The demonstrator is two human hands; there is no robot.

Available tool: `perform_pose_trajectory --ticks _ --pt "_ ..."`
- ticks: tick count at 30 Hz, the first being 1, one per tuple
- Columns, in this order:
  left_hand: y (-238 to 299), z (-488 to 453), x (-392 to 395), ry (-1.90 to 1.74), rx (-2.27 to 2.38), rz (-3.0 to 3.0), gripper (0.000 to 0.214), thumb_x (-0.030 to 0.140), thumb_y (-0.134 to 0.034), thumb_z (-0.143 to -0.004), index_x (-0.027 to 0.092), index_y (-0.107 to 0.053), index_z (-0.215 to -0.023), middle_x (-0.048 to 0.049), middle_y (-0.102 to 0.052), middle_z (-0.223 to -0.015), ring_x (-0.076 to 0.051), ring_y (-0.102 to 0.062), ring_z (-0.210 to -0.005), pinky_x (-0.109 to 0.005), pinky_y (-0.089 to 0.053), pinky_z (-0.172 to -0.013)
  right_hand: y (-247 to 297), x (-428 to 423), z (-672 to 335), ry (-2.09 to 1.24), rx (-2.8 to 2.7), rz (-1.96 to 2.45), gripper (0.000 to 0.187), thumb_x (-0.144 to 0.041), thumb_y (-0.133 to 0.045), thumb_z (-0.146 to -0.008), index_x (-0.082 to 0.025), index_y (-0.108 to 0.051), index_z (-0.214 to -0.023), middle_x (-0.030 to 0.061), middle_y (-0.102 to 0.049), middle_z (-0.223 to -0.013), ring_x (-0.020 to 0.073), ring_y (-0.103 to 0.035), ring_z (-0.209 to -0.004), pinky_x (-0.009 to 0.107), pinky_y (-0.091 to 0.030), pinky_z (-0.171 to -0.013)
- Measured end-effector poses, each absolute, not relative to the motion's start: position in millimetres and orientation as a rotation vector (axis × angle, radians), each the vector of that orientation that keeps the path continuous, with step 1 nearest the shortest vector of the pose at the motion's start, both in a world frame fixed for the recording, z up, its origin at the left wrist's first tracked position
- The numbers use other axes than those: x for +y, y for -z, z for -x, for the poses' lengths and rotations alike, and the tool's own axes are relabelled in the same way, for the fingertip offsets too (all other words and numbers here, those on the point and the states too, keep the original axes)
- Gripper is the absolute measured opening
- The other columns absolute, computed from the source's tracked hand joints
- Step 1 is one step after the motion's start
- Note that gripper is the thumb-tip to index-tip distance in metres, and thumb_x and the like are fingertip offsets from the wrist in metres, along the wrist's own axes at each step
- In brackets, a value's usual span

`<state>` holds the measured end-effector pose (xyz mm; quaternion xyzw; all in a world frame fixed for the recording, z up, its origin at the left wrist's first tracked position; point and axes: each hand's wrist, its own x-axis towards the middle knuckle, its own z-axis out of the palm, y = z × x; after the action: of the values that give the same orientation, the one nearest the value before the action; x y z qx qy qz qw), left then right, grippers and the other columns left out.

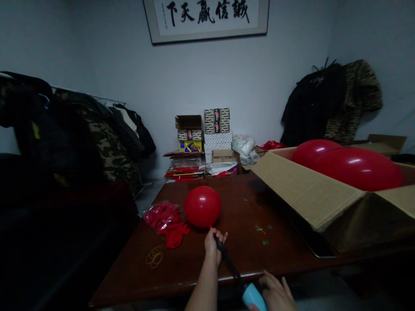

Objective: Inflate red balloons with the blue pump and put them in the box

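A red balloon [202, 206], partly inflated and round, stands above the dark table in front of me. My left hand [214, 242] is closed around its neck and the black nozzle of a hand pump [254, 297]. The pump slants down to the right, its blue body at the table's near edge. My right hand [275, 291] is at that blue body, thumb below and fingers partly stretched past it; the palm side is hidden. Left of the balloon lies a clear bag of uninflated red balloons [162, 216], some spilling out.
Yellow rubber bands [154, 257] lie at the left of the brown table [181, 272]. Small coloured bits [260, 230] and a dark flat device [313, 239] lie rightward. An open carton [308, 185] holds large red balloons. Stacked boxes [217, 144] stand behind.
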<state>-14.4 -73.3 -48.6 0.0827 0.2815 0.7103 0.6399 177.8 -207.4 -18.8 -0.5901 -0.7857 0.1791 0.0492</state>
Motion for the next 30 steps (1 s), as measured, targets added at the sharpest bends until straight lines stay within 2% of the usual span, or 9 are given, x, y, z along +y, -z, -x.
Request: perform_pose_trajectory --ticks 3,7,13,21,26,30 --pt "49.2 14.2 -73.4 -1.624 0.641 -0.197 0.021 0.027 -0.049 -0.081 0.018 -0.043 -0.063 0.0062 -0.04 -0.049 -0.007 -0.036 -0.04 -0.042 -0.047 -0.081 7.4 -202.7 -167.6 -0.567 -2.394 1.77 0.052 -0.056 -0.04 -0.077 -0.015 -0.066 -0.096 0.0142 -0.05 -0.125 0.0351 -0.029 -0.126 0.057 -0.008 -0.103" --pt "50.0 14.3 -72.5 -1.62 0.635 -0.205 0.021 0.028 -0.052 -0.079 0.018 -0.042 -0.063 0.0067 -0.039 -0.049 -0.007 -0.036 -0.04 -0.042 -0.046 -0.081 0.5 -194.0 -152.7 -0.522 -2.34 1.763 0.05 -0.053 -0.038 -0.079 -0.015 -0.064 -0.099 0.0129 -0.053 -0.121 0.0326 -0.031 -0.125 0.055 -0.009 -0.103" --pt "51.6 14.3 -70.4 -1.625 0.643 -0.217 0.021 0.029 -0.051 -0.08 0.018 -0.043 -0.064 0.0063 -0.041 -0.049 -0.007 -0.037 -0.04 -0.042 -0.047 -0.079 1.0 -170.0 -126.5 -0.428 -2.235 1.759 0.046 -0.048 -0.04 -0.079 -0.013 -0.064 -0.097 0.0127 -0.055 -0.116 0.0298 -0.036 -0.121 0.05 -0.011 -0.104" --pt "54.2 16.5 -65.4 -1.622 0.659 -0.204 0.024 0.031 -0.052 -0.079 0.019 -0.041 -0.061 0.0071 -0.039 -0.046 -0.007 -0.034 -0.037 -0.042 -0.048 -0.077 -1.3 -155.8 -105.1 -0.355 -2.206 1.749 0.04 -0.046 -0.042 -0.079 -0.016 -0.066 -0.09 0.0125 -0.058 -0.111 0.0307 -0.037 -0.12 0.051 -0.011 -0.104" --pt "56.9 14.5 -67.3 -1.65 0.663 -0.238 0.022 0.029 -0.052 -0.079 0.019 -0.042 -0.062 0.0075 -0.038 -0.046 -0.007 -0.034 -0.037 -0.042 -0.047 -0.078 13.3 -179.6 -128.0 -0.306 -2.245 1.724 0.039 -0.047 -0.043 -0.08 -0.018 -0.066 -0.09 0.0124 -0.059 -0.11 0.0304 -0.039 -0.12 0.051 -0.01 -0.105" --pt "54.1 14.1 -69.2 -1.642 0.665 -0.211 0.021 0.026 -0.05 -0.079 0.019 -0.042 -0.061 0.0068 -0.04 -0.046 -0.007 -0.035 -0.037 -0.042 -0.047 -0.078 43.3 -204.2 -163.6 -0.248 -2.269 1.723 0.033 -0.051 -0.055 -0.07 -0.021 -0.067 -0.079 0.0098 -0.061 -0.109 0.0328 -0.042 -0.118 0.053 -0.012 -0.104"
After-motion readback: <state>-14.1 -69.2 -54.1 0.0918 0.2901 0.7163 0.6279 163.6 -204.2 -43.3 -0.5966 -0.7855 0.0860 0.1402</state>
